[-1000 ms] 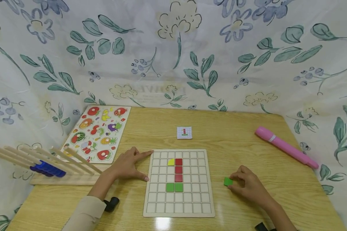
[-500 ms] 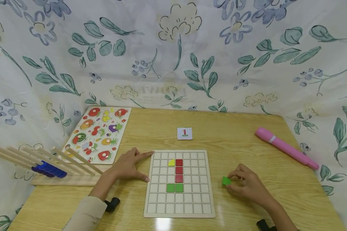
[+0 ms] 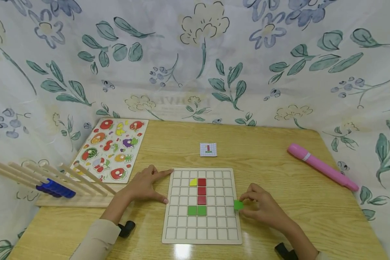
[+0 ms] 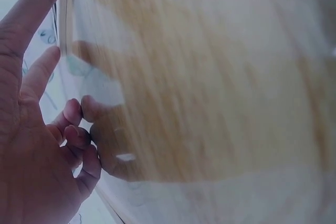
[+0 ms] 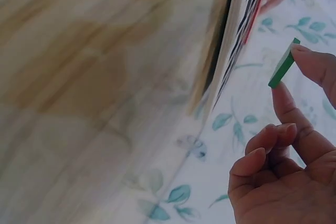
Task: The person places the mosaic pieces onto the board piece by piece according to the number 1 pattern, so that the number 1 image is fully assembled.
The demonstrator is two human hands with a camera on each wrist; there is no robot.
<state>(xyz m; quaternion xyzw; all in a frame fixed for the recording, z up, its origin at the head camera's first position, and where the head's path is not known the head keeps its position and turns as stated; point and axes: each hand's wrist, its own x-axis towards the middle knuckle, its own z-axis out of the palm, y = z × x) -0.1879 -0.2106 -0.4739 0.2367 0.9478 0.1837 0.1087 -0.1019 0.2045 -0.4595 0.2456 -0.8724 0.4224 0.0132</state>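
A white grid board (image 3: 182,233) lies mid-table, with three red tiles (image 3: 202,191) in a column, a yellow tile (image 3: 193,182) with a cut corner beside the top one, and two green tiles (image 3: 196,210) side by side below. My left hand (image 3: 146,185) touches the board's left edge with index finger and thumb spread; in the left wrist view its other fingers (image 4: 79,137) curl loosely at the tabletop. Between thumb and index finger my right hand (image 3: 261,204) pinches a green square tile (image 5: 284,64), which overlaps the board's right edge in the head view.
Behind the board lies a small printed pattern card (image 3: 208,149). A fruit puzzle board (image 3: 112,151) and a wooden peg rack (image 3: 81,200) with blue beads stand on the left. To the right is a pink marker-shaped stick (image 3: 321,166). Floral sheeting (image 3: 195,72) walls the table's back.
My right hand has moved left with the green tile, from the table beside the board to the board's right edge. The left hand stays at the left edge.
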